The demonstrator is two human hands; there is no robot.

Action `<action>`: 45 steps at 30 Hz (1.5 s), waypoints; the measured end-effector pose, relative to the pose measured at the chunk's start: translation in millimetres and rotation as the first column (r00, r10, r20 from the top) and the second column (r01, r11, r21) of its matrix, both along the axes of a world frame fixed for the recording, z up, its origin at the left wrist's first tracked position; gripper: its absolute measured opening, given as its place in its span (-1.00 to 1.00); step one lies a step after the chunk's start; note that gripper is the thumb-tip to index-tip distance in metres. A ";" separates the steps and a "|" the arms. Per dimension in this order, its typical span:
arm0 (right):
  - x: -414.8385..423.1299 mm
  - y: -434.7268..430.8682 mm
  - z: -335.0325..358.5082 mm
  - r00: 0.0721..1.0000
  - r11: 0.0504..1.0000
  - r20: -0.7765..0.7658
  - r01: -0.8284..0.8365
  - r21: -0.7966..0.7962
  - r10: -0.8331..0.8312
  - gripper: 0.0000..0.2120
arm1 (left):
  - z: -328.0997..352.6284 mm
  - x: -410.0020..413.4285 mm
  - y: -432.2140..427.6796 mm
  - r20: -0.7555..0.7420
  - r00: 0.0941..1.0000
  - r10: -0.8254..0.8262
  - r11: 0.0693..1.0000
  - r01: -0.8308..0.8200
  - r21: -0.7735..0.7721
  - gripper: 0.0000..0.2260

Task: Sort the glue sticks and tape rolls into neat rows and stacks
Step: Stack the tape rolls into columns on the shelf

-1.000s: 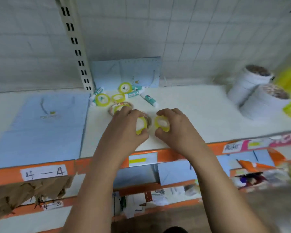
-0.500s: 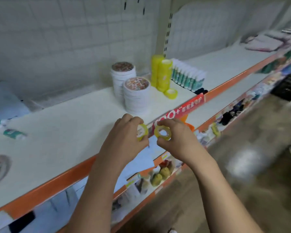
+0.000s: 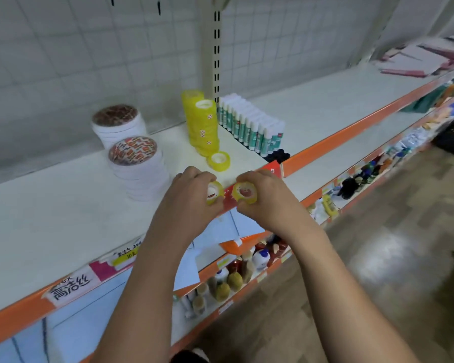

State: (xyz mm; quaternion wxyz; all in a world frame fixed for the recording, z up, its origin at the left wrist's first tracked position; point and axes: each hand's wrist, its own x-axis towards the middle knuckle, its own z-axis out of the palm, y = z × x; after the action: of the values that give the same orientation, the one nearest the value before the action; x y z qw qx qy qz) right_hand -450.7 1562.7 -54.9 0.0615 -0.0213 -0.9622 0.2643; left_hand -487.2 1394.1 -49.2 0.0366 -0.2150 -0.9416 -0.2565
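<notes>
Head view. Left hand [image 3: 192, 197] grips left roll [image 3: 215, 193], a small yellow tape roll, fingers curled over its top and thumb under. Right hand [image 3: 269, 199] grips right roll [image 3: 245, 192], same kind, held the same way, core facing the camera. Both rolls are held in the air at the front edge of the shelf [image 3: 63, 205], close together but not touching, with a red tag [image 3: 230, 200] showing between them.

On the shelf, behind the hands:
- loose roll [image 3: 219, 160], yellow, lying flat just in front of the yellow stacks [image 3: 205, 132].
- yellow stacks: two upright columns, one behind the other.
- glue sticks [image 3: 252, 129]: upright, in tight rows, just right of the yellow stacks.
- white stacks [image 3: 139, 171]: two piles of wide tape, left of the yellow stacks, patterned tops.
</notes>
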 end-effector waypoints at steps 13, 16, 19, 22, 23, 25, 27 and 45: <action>-87.8 11.4 0.5 0.997 0.997 -0.021 -0.077 0.020 0.078 -0.50 | -14.0 -61.8 13.8 -0.009 0.997 0.075 0.997 -0.075 -0.032 -0.63; -104.1 11.1 -2.1 0.994 0.995 -0.038 -0.101 0.001 0.101 -0.43 | -13.3 -68.7 17.7 -0.013 0.994 0.105 0.993 -0.106 -0.052 -0.62; -119.0 12.5 -8.9 0.991 0.992 -0.043 -0.125 -0.027 0.124 -0.38 | -13.5 -73.7 22.8 -0.011 0.989 0.144 0.988 -0.145 -0.059 -0.62; -131.7 15.9 -15.6 0.986 0.985 -0.048 -0.162 -0.055 0.160 -0.36 | -13.5 -77.7 27.1 -0.020 0.984 0.176 0.981 -0.177 -0.078 -0.62; -134.5 17.1 -17.8 0.984 0.982 -0.047 -0.177 -0.060 0.174 -0.36 | -13.5 -78.5 28.0 -0.017 0.982 0.189 0.979 -0.189 -0.080 -0.62; -139.2 19.3 -22.0 0.976 0.975 -0.057 -0.212 -0.063 0.209 -0.37 | -13.5 -79.6 29.4 -0.018 0.975 0.221 0.973 -0.221 -0.058 -0.61; -141.4 21.3 -23.9 0.967 0.967 -0.074 -0.249 -0.060 0.244 -0.38 | -13.8 -79.9 31.5 -0.024 0.967 0.254 0.966 -0.255 -0.033 -0.60; -163.9 60.7 -24.5 0.867 0.868 0.057 -0.493 -0.054 0.496 -0.72 | -28.8 -92.6 71.7 0.039 0.910 0.413 0.902 -0.414 0.125 -0.46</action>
State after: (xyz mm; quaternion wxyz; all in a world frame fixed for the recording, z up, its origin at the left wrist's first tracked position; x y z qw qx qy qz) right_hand -614.6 1623.3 -79.4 -0.0417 0.2154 -0.9321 0.2884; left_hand -579.8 1465.9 -78.1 0.0989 -0.0063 -0.9471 -0.3053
